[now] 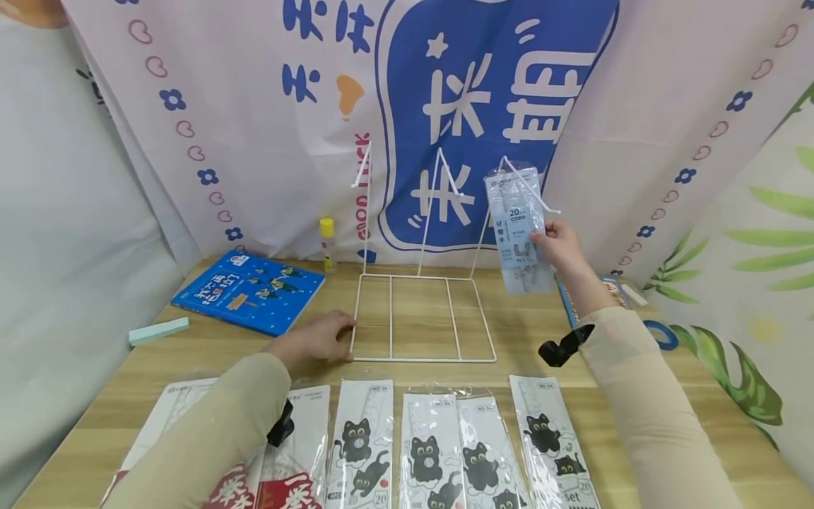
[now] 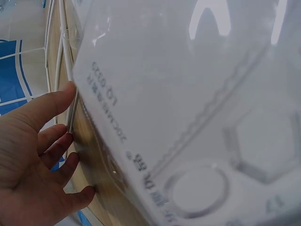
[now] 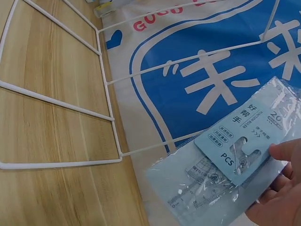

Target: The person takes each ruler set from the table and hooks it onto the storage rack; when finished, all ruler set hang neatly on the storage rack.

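A white wire display rack [image 1: 422, 276] stands on the table with three upright hooks. My left hand [image 1: 321, 336] holds the left side of its base, thumb and fingertips at the wire [image 2: 71, 110]. With thumb and fingers, my right hand [image 1: 559, 247] pinches the right edge of a light blue ruler set packet [image 1: 518, 233]. The packet's top is at the rack's right hook [image 1: 534, 194], whose arm crosses in front of it. In the right wrist view, clear rulers show through the packet [image 3: 221, 165]. The middle hook [image 1: 450, 172] and left hook [image 1: 362, 166] carry nothing.
Several packaged ruler sets with black cats [image 1: 358, 442] and red print [image 1: 295, 452] lie along the front. A blue book [image 1: 251, 290], glue stick [image 1: 327, 244] and pale green bar [image 1: 159, 331] are at left. A blue tape ring [image 1: 664, 336] lies at right.
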{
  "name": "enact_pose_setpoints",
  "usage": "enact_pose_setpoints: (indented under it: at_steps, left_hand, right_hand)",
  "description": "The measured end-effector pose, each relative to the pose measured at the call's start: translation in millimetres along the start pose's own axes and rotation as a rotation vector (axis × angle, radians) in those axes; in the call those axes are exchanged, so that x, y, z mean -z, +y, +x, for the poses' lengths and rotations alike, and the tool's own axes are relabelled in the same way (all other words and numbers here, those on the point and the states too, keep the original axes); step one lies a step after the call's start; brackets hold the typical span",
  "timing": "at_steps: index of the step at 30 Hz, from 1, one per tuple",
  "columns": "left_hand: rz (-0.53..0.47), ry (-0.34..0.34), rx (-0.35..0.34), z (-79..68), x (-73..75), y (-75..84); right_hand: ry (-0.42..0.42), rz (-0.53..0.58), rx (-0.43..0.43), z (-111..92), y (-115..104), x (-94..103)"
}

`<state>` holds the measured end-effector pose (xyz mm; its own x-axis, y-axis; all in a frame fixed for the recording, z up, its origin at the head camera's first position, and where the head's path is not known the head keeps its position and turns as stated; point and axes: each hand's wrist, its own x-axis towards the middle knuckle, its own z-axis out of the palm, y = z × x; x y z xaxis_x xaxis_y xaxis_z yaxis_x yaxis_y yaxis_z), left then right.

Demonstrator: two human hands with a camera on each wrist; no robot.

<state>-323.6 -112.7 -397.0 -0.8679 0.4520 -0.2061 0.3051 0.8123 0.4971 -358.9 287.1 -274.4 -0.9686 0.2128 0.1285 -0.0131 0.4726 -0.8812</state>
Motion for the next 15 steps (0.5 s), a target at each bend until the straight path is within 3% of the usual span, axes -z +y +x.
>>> enact_pose_setpoints:
  at_steps: [9, 15]
  left_hand:
    - [-0.015, -0.007, -0.006, -1.6, 0.0, 3.2]
    - [-0.009, -0.013, 0.016, -1.8, 1.1, 0.3]
  right_hand:
    - [-0.039, 0.05, 0.008, 8.5, 9.8, -11.4]
    - [-0.069, 0.173, 0.003, 15.9, 13.5, -23.5]
